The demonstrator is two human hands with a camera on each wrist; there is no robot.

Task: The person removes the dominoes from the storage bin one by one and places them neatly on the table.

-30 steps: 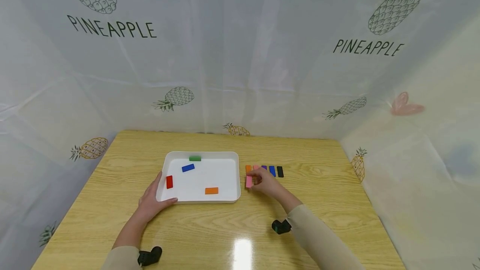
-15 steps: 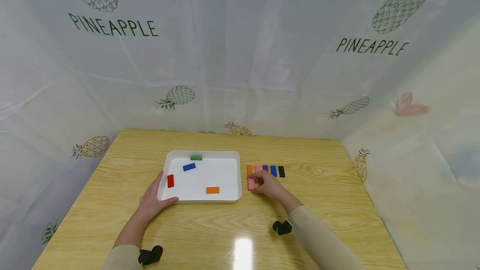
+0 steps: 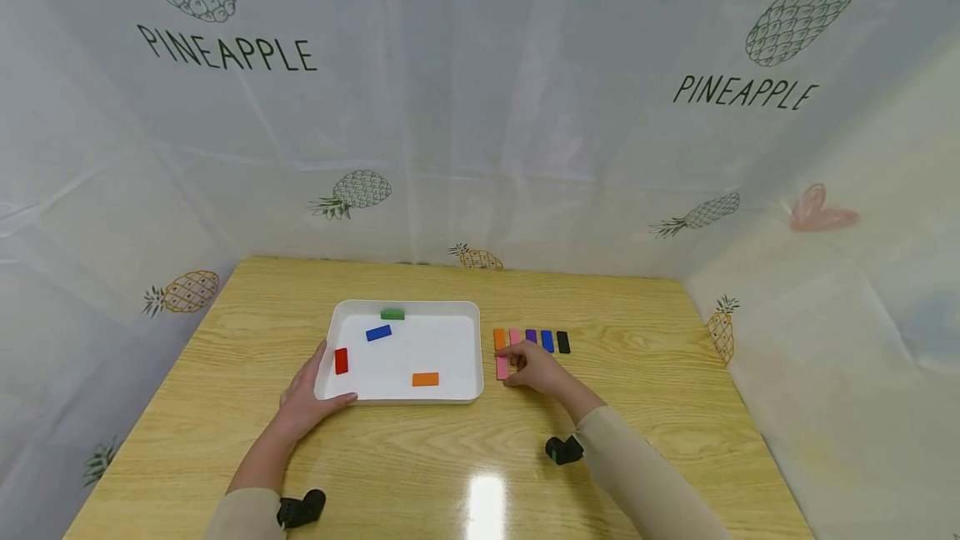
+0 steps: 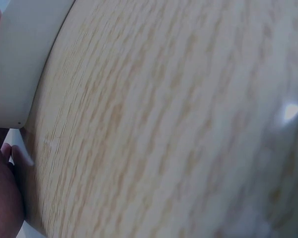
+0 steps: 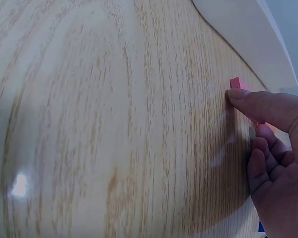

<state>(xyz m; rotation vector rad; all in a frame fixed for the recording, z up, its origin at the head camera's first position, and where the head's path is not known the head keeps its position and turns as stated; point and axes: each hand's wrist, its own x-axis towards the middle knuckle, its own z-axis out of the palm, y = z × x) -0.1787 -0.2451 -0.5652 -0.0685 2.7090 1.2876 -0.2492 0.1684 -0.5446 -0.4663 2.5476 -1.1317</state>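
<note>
My left hand holds the near-left corner of a shallow white tray, its thumb along the front wall and its fingers at the left side. Between thumb and fingers my right hand pinches a small pink rectangular block, just right of the tray. That block lies directly in front of an orange block at the left end of a row. The right wrist view shows the thumb on the end of the pink block; the other fingers are curled beneath.
The row continues rightward with another pink block, a purple block, a blue block and a black block. Inside the tray lie a red block, a blue block, a green block and an orange block.
My right hand has set the pink block against the near end of the orange one and now stays there. My left hand keeps its hold on the tray. The head view shifted slightly.
</note>
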